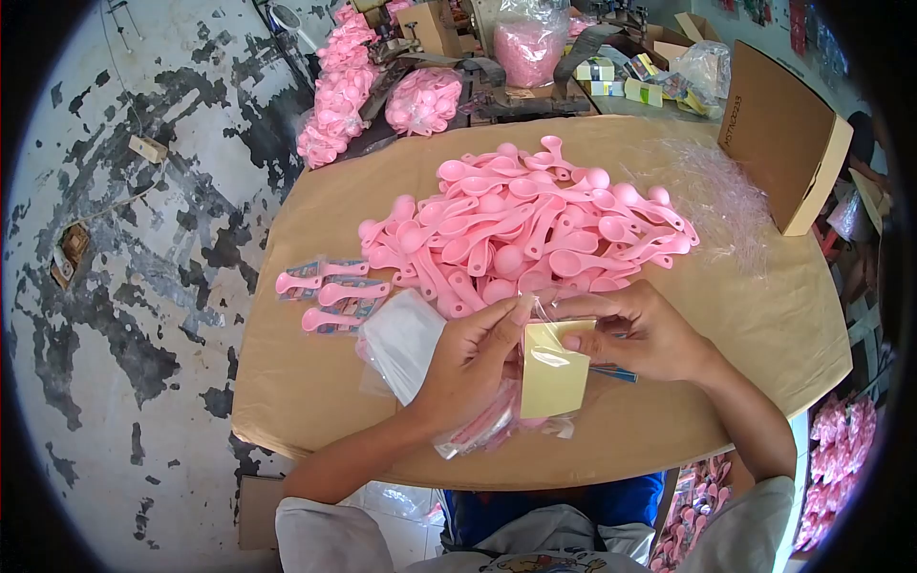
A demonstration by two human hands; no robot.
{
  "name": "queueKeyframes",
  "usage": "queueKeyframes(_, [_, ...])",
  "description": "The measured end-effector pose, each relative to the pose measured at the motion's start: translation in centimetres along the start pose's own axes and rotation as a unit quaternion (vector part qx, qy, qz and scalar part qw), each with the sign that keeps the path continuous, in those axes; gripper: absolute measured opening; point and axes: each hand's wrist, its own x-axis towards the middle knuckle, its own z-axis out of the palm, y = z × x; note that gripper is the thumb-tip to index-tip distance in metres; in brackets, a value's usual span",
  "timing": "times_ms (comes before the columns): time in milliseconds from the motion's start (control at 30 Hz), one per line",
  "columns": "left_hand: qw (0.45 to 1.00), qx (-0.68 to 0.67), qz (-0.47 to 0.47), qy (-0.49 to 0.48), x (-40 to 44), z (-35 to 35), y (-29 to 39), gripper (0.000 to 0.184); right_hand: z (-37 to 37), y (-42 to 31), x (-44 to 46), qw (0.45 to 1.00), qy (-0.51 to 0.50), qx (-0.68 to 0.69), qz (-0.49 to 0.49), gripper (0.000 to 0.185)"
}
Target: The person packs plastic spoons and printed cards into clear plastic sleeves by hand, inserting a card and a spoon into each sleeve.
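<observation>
Brown paper covers the surface (315, 411), and mottled ground (143, 286) with peeling white paint and dark patches spreads out to its left. Dark characters run up the side of an upright cardboard box (778, 143) at the far right corner; they seem to begin with "MSTN" or "HSTN" and end in "0233", though the middle is too small to read surely. Colourful printed cards (353, 310) lie under three pink spoons (336, 292) to the left, their print illegible.

Both forearms reach in from the near edge, elbows out and bent, bringing the hands together just in front of the pink spoon pile (535, 229). The left hand (473, 358) angles up and inward, its grip pinching the top of a clear bag (546, 307) between thumb and forefinger. From the other side comes the right hand (650, 334), thumb pressed flat on the front of a plain yellow card (554, 377), forefinger extended along the bag's top. The card stands nearly upright within the clear plastic, between the hands. White plastic sleeves (406, 339) lie beside the left hand, and loose clear film (726, 201) is heaped near the box.
</observation>
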Motion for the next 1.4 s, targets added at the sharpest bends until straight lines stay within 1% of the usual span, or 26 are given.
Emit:
queueKeyframes(100, [0.999, 0.036, 0.009, 0.010, 0.0, 0.2, 0.0, 0.041, -0.1, -1.0, 0.0, 0.997, -0.018, -0.074, -0.014, 0.030])
queueKeyframes(200, [0.999, 0.046, -0.009, 0.012, -0.1, 0.1, -0.2, 0.042, -0.5, -1.2, 0.1, 0.994, -0.024, -0.093, -0.045, 0.030])
queueKeyframes(300, [0.998, 0.054, -0.024, 0.012, 0.0, 0.0, 0.1, 0.043, -0.4, -2.4, -0.2, 0.996, -0.016, -0.090, 0.001, 0.029])
queueKeyframes(400, [0.998, 0.043, -0.032, 0.012, 0.1, 0.0, 0.5, 0.042, -0.4, -1.4, 0.0, 0.994, 0.003, -0.101, -0.031, 0.028])
queueKeyframes(500, [0.998, 0.066, -0.018, 0.005, 0.0, -0.1, 0.1, 0.042, -0.5, -1.8, -0.4, 0.997, -0.041, -0.066, -0.006, 0.028])
queueKeyframes(567, [0.995, 0.097, -0.014, 0.011, -0.1, -0.1, 0.0, 0.041, -0.7, -1.7, -0.2, 0.994, -0.049, -0.090, -0.025, 0.028])
queueKeyframes(600, [0.996, 0.086, -0.015, 0.010, -0.2, 0.0, -0.1, 0.040, -0.8, -1.6, -0.2, 0.993, -0.053, -0.102, -0.034, 0.027])
queueKeyframes(667, [0.998, 0.065, -0.014, 0.006, -0.2, 0.3, -0.2, 0.039, -1.1, -2.3, -0.3, 0.992, -0.060, -0.112, -0.011, 0.027])
queueKeyframes(700, [0.999, 0.032, -0.014, 0.014, -0.1, 0.3, -0.4, 0.039, -1.2, -2.6, -0.4, 0.991, -0.063, -0.118, 0.000, 0.026])
queueKeyframes(800, [0.998, -0.048, -0.022, 0.023, 0.3, -0.2, -0.4, 0.037, -0.5, -1.9, -0.4, 0.997, 0.003, -0.070, 0.030, 0.024])
queueKeyframes(867, [0.996, -0.081, -0.042, 0.011, 0.2, -0.5, 0.4, 0.036, 0.0, -1.4, -0.5, 0.997, 0.052, -0.057, -0.012, 0.022])
queueKeyframes(900, [0.999, -0.032, -0.034, 0.017, 0.3, -0.7, 0.3, 0.037, 0.1, -1.3, -0.4, 0.995, 0.075, -0.051, -0.033, 0.021])
queueKeyframes(967, [0.997, 0.065, -0.021, 0.032, 0.5, -1.2, 0.0, 0.037, 0.1, -1.5, -0.5, 0.995, 0.095, -0.018, -0.002, 0.018])
queueKeyframes(1000, [0.997, 0.065, -0.027, 0.032, 0.5, -1.3, 0.0, 0.037, 0.1, -1.6, -0.5, 0.994, 0.105, 0.000, 0.014, 0.017])
queueKeyframes(1100, [0.997, 0.049, -0.040, 0.031, 0.5, -1.4, 0.3, 0.037, -0.5, -0.8, -0.4, 0.997, 0.044, -0.047, -0.050, 0.013])
queueKeyframes(1167, [0.998, 0.023, -0.040, 0.033, 0.4, -1.2, 0.8, 0.037, -0.9, -1.0, -0.6, 0.992, -0.004, -0.112, -0.056, 0.012])
queueKeyframes(1200, [0.998, 0.032, -0.039, 0.033, 0.4, -1.3, 0.9, 0.038, -0.9, -1.1, -0.6, 0.987, -0.029, -0.144, -0.060, 0.011])
queueKeyframes(1267, [0.997, 0.053, -0.038, 0.033, 0.5, -1.5, 1.0, 0.041, -0.6, -1.2, -0.5, 0.989, 0.002, -0.132, -0.067, 0.011])
queueKeyframes(1300, [0.999, 0.002, -0.040, 0.026, 0.5, -1.4, 1.0, 0.042, -0.5, -1.3, -0.5, 0.989, 0.018, -0.125, -0.070, 0.011])
queueKeyframes(1367, [0.994, -0.101, -0.040, 0.013, 0.8, -0.9, 0.6, 0.043, -0.5, -1.8, -0.5, 0.995, 0.061, -0.077, -0.019, 0.012])
queueKeyframes(1400, [0.996, -0.087, -0.028, 0.004, 0.8, -1.0, 0.1, 0.043, -0.5, -2.0, -0.5, 0.995, 0.082, -0.053, 0.006, 0.013])
